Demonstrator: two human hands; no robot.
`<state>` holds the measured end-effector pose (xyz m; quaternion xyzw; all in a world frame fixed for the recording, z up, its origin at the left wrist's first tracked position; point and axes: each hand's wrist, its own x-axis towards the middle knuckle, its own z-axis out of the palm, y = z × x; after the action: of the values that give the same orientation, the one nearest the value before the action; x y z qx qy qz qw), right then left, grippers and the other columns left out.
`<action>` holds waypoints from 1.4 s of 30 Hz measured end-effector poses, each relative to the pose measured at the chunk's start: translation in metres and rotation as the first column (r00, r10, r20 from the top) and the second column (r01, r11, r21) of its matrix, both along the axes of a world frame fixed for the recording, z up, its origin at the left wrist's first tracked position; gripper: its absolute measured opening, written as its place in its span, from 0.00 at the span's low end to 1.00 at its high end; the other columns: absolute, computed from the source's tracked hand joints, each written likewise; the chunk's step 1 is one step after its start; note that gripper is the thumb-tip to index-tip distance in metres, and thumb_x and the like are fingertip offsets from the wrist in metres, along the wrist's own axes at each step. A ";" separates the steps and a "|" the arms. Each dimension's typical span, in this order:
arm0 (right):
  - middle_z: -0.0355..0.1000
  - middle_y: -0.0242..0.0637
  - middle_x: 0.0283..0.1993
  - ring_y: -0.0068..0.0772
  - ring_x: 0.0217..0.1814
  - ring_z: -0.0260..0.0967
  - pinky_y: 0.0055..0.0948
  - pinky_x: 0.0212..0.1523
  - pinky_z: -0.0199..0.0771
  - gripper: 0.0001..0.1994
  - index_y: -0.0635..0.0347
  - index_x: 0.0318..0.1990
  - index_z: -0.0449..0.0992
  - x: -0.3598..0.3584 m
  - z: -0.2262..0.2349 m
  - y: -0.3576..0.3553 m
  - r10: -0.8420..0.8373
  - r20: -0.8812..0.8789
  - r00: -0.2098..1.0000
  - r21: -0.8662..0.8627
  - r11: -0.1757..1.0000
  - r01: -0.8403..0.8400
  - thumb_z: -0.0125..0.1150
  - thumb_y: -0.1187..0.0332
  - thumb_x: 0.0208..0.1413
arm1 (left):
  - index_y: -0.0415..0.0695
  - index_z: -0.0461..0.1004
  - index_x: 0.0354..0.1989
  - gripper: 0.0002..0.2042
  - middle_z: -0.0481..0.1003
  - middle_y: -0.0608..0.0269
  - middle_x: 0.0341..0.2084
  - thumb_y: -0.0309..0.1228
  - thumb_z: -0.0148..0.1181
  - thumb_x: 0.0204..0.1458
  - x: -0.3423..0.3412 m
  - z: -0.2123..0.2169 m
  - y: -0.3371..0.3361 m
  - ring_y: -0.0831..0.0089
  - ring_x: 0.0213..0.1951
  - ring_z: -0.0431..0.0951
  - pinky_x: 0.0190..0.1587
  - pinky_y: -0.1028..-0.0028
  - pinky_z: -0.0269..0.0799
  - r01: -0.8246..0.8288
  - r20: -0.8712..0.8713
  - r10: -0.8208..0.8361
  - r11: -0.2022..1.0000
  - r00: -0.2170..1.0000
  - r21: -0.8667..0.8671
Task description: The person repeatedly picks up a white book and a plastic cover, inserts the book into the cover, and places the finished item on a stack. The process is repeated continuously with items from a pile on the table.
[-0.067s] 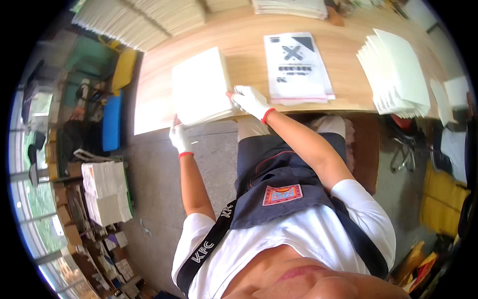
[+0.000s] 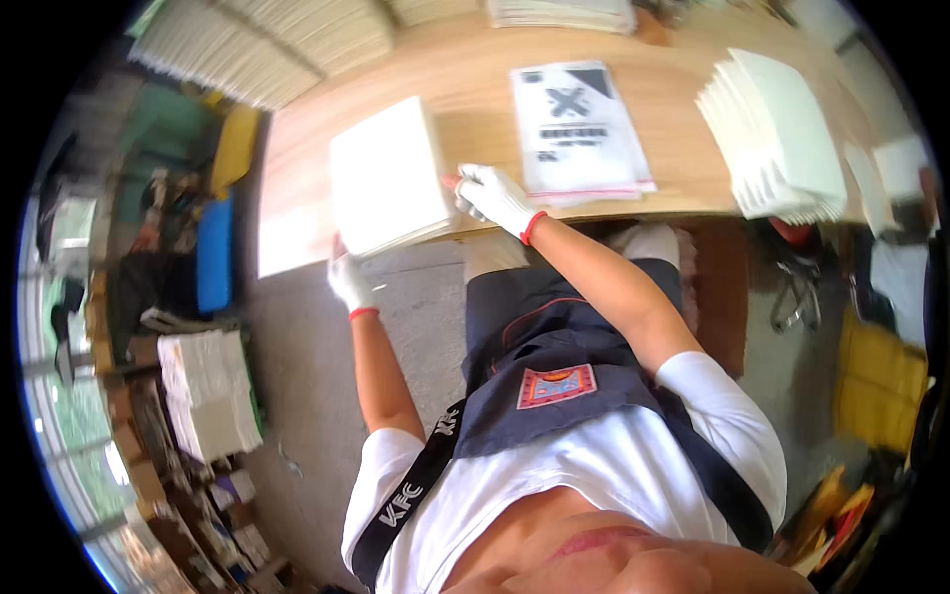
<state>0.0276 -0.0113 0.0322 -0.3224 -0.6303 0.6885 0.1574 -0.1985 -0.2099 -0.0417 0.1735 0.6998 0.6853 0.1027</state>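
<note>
A squared stack of white sheets [image 2: 386, 176] lies at the near edge of the wooden table, left of centre. My left hand [image 2: 348, 281], in a white glove with bare fingertips and a red cuff, is at the stack's near left corner. Its fingers point up along the edge, somewhat blurred. On the stack's right side is my right hand [image 2: 495, 201], gloved the same way. Its fingers are loosely bent and apart, the tips close beside the stack's edge, with nothing seen in them. Right of that hand lies a pile of printed plastic bags [image 2: 574, 134].
Fanned white folded sheets [image 2: 782, 139] stand at the table's right. Tall paper stacks [image 2: 267, 49] and another white pile [image 2: 562, 14] line the far side. A bundle of white paper [image 2: 210, 394] sits on the left, beyond the grey floor. A wheeled stool [image 2: 795, 287] is at right.
The whole view has shifted slightly, with the table's things moving a little left. My right hand has drawn slightly away from the stack's right edge; my left hand stays at its corner.
</note>
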 end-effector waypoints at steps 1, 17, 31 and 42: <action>0.69 0.27 0.23 0.17 0.19 0.60 0.19 0.19 0.60 0.15 0.58 0.34 0.70 0.017 0.009 0.007 -0.045 -0.079 0.996 -0.112 0.993 0.036 0.53 0.54 0.56 | 0.31 0.62 0.56 0.21 0.70 0.52 0.49 0.25 0.44 0.53 0.005 0.003 0.007 0.66 0.48 0.71 0.54 0.70 0.63 -0.036 0.251 -0.026 0.970 0.968 0.239; 0.71 0.35 0.24 0.17 0.12 0.56 0.17 0.09 0.49 0.12 0.59 0.39 0.68 0.403 0.092 0.108 -0.880 0.196 0.433 0.165 0.465 0.870 0.52 0.60 0.56 | 0.35 0.72 0.46 0.14 0.74 0.58 0.40 0.22 0.42 0.53 0.126 -0.095 -0.015 0.71 0.40 0.71 0.49 0.73 0.65 0.102 0.027 -0.098 0.971 0.995 -0.218; 0.58 0.29 0.20 0.15 0.14 0.51 0.13 0.10 0.52 0.11 0.51 0.49 0.64 0.437 0.088 0.160 -0.919 -0.245 0.310 -0.597 0.395 0.699 0.41 0.62 0.62 | 0.42 0.74 0.39 0.10 0.74 0.54 0.35 0.23 0.56 0.46 0.186 -0.004 0.084 0.58 0.40 0.73 0.45 0.69 0.69 0.536 -0.567 -0.723 0.683 0.396 -0.496; 0.72 0.35 0.36 0.22 0.30 0.71 0.19 0.23 0.71 0.12 0.62 0.45 0.69 0.364 0.108 0.065 -0.895 -0.270 0.354 -0.414 0.440 0.797 0.53 0.68 0.55 | 0.52 0.72 0.38 0.13 0.70 0.63 0.42 0.26 0.56 0.41 0.201 0.034 0.222 0.58 0.47 0.70 0.46 0.61 0.70 0.248 -0.281 -0.952 0.303 0.119 -0.920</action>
<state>0.3917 0.0538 0.1401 -0.4464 -0.2378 0.6218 0.5980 0.0029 0.0125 -0.0079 0.7250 0.6770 0.0578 0.1128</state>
